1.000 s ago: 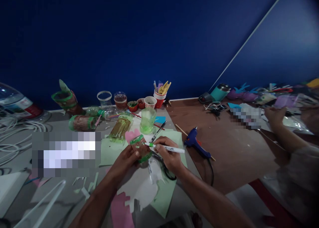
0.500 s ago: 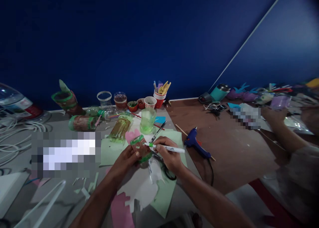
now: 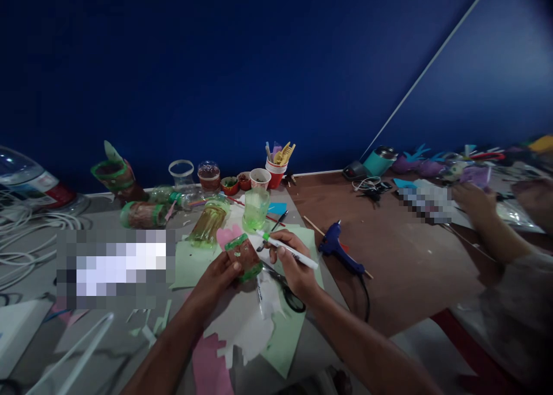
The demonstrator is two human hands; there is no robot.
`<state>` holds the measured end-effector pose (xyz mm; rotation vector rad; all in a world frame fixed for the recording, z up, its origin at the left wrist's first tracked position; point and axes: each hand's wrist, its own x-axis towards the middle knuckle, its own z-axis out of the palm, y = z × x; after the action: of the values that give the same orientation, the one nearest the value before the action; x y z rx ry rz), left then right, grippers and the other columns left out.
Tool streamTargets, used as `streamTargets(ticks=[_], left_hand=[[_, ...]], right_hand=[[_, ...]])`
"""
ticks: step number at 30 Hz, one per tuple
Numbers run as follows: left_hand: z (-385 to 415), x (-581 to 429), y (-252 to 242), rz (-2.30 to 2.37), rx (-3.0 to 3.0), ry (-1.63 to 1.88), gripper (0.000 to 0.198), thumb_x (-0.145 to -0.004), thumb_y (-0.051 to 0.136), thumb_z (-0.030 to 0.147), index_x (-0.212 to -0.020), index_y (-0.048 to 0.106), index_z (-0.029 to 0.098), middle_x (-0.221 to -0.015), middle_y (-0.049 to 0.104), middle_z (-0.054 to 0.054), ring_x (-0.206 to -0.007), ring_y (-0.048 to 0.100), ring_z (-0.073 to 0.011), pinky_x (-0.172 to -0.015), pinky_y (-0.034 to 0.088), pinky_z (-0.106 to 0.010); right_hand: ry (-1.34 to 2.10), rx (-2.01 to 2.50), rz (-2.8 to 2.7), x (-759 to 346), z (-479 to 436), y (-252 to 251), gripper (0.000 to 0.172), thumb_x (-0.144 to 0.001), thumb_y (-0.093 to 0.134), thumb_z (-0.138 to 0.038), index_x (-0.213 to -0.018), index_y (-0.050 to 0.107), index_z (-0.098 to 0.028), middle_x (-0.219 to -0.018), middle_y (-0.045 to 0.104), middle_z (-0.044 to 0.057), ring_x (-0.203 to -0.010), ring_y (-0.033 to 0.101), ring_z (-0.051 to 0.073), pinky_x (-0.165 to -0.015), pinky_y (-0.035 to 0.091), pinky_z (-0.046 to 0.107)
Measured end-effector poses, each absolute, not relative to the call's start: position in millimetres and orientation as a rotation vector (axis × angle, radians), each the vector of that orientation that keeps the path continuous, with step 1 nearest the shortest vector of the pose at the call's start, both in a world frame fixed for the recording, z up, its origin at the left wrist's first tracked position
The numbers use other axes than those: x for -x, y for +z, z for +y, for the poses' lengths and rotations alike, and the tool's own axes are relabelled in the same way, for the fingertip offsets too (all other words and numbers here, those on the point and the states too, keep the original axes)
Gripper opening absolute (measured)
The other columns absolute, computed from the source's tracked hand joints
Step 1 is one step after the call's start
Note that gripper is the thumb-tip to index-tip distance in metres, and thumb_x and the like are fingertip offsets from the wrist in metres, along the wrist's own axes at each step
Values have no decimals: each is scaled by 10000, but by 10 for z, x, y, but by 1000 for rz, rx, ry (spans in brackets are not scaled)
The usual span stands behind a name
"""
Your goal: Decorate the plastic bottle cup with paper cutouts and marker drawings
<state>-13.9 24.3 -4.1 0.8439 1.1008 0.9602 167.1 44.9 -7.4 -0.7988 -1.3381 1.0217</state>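
Note:
My left hand (image 3: 225, 274) grips a small brown-painted cup (image 3: 244, 255) with green bands at its rim and base, tilted over the papers. Between the fingers of my right hand (image 3: 291, 259) is a white acrylic paint marker (image 3: 298, 255) with a green collar. Its tip points up and left, just off the cup's upper right side. Under my hands lie a white paper cutout (image 3: 248, 331), light green paper (image 3: 285, 349) and black-handled scissors (image 3: 294, 300), whose blades are partly covered. Another marker (image 3: 260, 300) lies below the cup.
A blue glue gun (image 3: 339, 248) rests to the right on brown paper. Behind my hands stand a green-tinted clear cup (image 3: 256, 211), a paper cup (image 3: 260, 179) and a red cup of utensils (image 3: 276, 173). Another person's hand (image 3: 473, 202) is at far right.
The marker's tip has lifted up and away from the cup's side, and the marker slants more steeply. The other person's hand at right has shifted slightly.

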Motion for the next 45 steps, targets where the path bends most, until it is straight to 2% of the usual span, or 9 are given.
streamTargets(ticks=[5,9,16,21,24,28,32,36,45], left_hand=[[236,140,-91,1010,-805,981,587,-700,716,461,-1218,573,226,-1186,634,-104,-875,611,-207,-597,420,-237],[239,147,-126,989,-822,985,568,-721,700,452,-1226,562,233,-1203,627,-101,-896,613,-204,-613,432,-239],[246,149,-108,1013,-850,976,590,-685,719,484,-1190,583,210,-1080,669,-95,-716,582,-141,-561,411,-224],[256,124,-89,1064,-928,984,571,-646,741,487,-1103,623,168,-899,680,-79,-622,539,-124,-522,385,-223],[256,107,-92,1003,-947,1008,562,-619,767,461,-1083,628,175,-891,681,-82,-703,592,-169,-554,408,-234],[251,106,-134,916,-985,1025,563,-620,781,413,-1121,619,212,-942,692,-80,-890,630,-247,-725,478,-313],[233,106,-148,884,-1073,1011,574,-655,768,353,-1189,591,238,-1143,653,-86,-1078,576,-288,-910,445,-393],[199,82,-96,915,-1132,999,583,-679,749,330,-1222,562,234,-1231,611,-88,-1163,523,-302,-960,425,-406],[168,79,-69,996,-1203,1013,515,-714,700,363,-1192,595,202,-1196,633,-98,-1105,560,-305,-942,433,-411]], right_hand=[[862,760,-1520,-1687,418,19,230,-879,501,-349,-988,614,-181,-807,590,62,-820,558,203,-749,450,350],[848,756,-1538,-1689,411,12,247,-889,486,-360,-997,616,-180,-782,592,59,-807,563,205,-760,454,361],[997,740,-1363,-1645,410,-114,354,-940,398,-429,-1185,534,-212,-804,617,38,-587,556,125,-634,471,308],[1008,733,-1366,-1618,410,-123,309,-943,405,-391,-1149,540,-204,-747,617,15,-453,472,83,-469,413,239],[898,785,-1463,-1638,398,-95,248,-927,440,-324,-1115,560,-215,-866,621,34,-499,495,83,-519,455,251],[744,875,-1629,-1690,383,-12,262,-912,439,-268,-1135,568,-221,-924,635,52,-668,599,139,-654,505,289],[685,857,-1725,-1718,383,56,308,-901,433,-198,-1182,558,-220,-1044,646,74,-841,631,169,-773,511,315],[635,694,-1840,-1717,402,63,348,-867,453,-123,-1184,553,-225,-1088,653,78,-985,615,190,-860,487,338],[801,815,-1658,-1706,424,40,222,-892,475,-256,-1088,574,-220,-944,623,57,-784,598,161,-722,495,302]])
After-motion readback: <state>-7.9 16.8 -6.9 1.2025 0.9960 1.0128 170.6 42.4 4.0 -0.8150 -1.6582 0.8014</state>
